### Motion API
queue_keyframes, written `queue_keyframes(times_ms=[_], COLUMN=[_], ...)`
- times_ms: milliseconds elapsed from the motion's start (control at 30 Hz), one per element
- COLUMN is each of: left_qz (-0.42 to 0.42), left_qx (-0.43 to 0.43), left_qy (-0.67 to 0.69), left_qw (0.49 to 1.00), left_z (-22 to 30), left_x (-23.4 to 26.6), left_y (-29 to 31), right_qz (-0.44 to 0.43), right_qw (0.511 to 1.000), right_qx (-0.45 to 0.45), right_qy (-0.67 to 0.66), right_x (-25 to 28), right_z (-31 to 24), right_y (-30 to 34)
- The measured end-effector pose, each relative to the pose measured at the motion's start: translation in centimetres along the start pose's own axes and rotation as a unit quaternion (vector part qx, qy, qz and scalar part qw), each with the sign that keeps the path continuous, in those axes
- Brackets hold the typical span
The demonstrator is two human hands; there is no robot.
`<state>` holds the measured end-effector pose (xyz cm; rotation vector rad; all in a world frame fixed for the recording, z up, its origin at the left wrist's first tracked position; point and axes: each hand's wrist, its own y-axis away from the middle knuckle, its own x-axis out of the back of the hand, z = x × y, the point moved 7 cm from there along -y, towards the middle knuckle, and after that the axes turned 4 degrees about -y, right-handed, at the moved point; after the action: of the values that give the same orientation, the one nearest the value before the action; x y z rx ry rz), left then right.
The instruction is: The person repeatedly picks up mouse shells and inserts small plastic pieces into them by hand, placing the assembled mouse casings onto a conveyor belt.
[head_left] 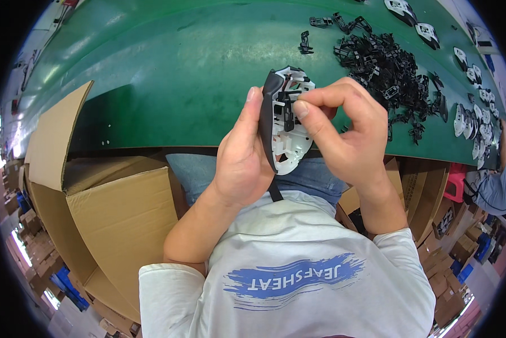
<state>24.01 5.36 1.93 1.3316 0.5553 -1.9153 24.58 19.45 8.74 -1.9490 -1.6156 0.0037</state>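
— Head view, holding what?
— Black-and-white plastic shell (283, 143), gripped upright in the left hand (243, 163), dark side against the thumb.
— And with the right hand (351, 127)?
— Pinching a black plastic bracket (289, 117) between thumb and forefinger, at the shell's open side!

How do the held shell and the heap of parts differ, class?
The shell is white inside with a dark outer side; the heap looks black.
The shell is one larger body; the heap, many smaller parts.
The left hand holds the shell up; the heap lies on the green table.
Both have dark surfaces.
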Motion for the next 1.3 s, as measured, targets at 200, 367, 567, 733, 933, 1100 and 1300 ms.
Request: queue_keyframes(times_ms=[200,367,567,733,933,1100,1300], left_qz=[0.141,0.091,0.097,0.097,0.068,0.147,0.16], left_qx=[0.001,0.023,0.019,0.013,0.021,0.035,0.048], left_qy=[-0.042,-0.097,-0.007,-0.006,0.057,-0.017,-0.002], left_qw=[0.989,0.991,0.995,0.995,0.996,0.988,0.986], left_z=[-0.4,-1.0,-2.1,-2.3,-2.8,-3.1,-3.7], left_x=[-0.1,-0.4,0.5,0.3,1.0,-0.4,1.0], left_y=[0.2,0.2,0.1,0.0,0.0,-0.2,0.6], right_qz=[-0.036,0.01,0.009,0.031,0.023,0.037,-0.114], right_qw=[0.993,0.999,0.998,0.999,0.995,0.993,0.989], right_qx=[0.073,-0.033,0.041,0.016,0.066,0.068,0.059], right_qy=[0.088,-0.019,0.05,0.035,0.072,0.088,0.079], right_x=[-0.1,0.1,0.3,0.6,0.5,1.0,1.3], right_z=[0.0,1.0,0.7,1.1,1.1,1.1,1.0], right_y=[0.4,1.1,1.8,2.2,2.7,2.8,2.2])
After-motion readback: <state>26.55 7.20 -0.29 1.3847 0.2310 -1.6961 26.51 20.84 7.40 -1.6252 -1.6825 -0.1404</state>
